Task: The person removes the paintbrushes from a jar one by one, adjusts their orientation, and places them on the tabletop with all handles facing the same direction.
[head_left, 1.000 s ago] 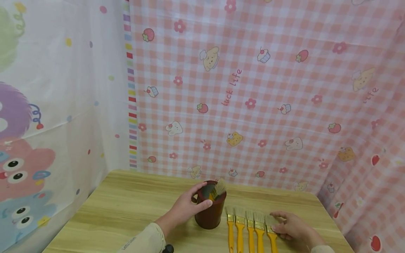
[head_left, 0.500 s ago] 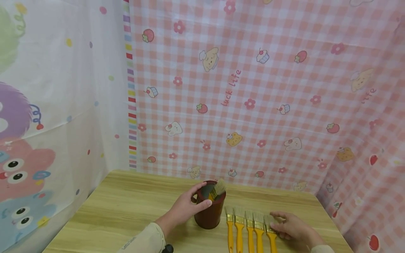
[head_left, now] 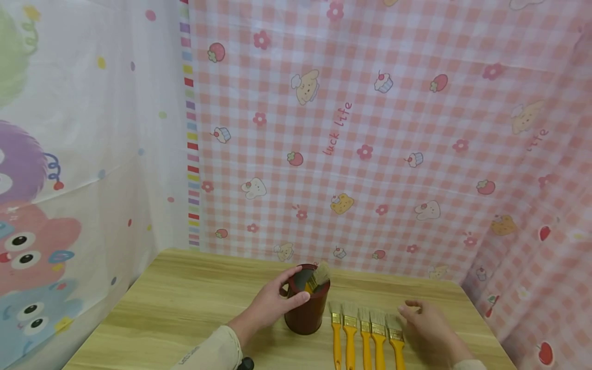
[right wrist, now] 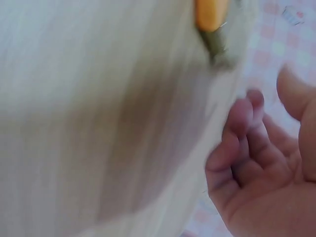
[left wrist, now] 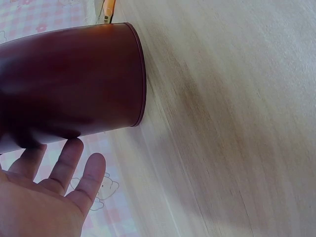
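Your left hand (head_left: 270,304) wraps around the dark red cup (head_left: 307,307), thumb near the rim and fingers curled against its side; the left wrist view shows the fingers lying against the cup's wall (left wrist: 69,81). The cup stands upright on the bench (head_left: 185,303), and 1 brush (head_left: 319,276) leans inside it, bristles up, just beyond your thumb.

Your right hand (head_left: 427,329) rests on the bench just to the right of a row of 5 brushes (head_left: 365,331). Its fingers are loosely curled and hold nothing; the right wrist view, blurred, shows the fingers (right wrist: 237,148) bent with bare wood under them and the orange handle and ferrule of 1 brush (right wrist: 212,24) close by. The 5 brushes lie side by side between your hands, orange handles toward you, bristles pointing away, the leftmost just beside the cup.

Beyond both hands, a pink checked cloth (head_left: 370,128) hangs behind the bench, and a white cartoon-printed sheet (head_left: 69,154) hangs past your left hand.
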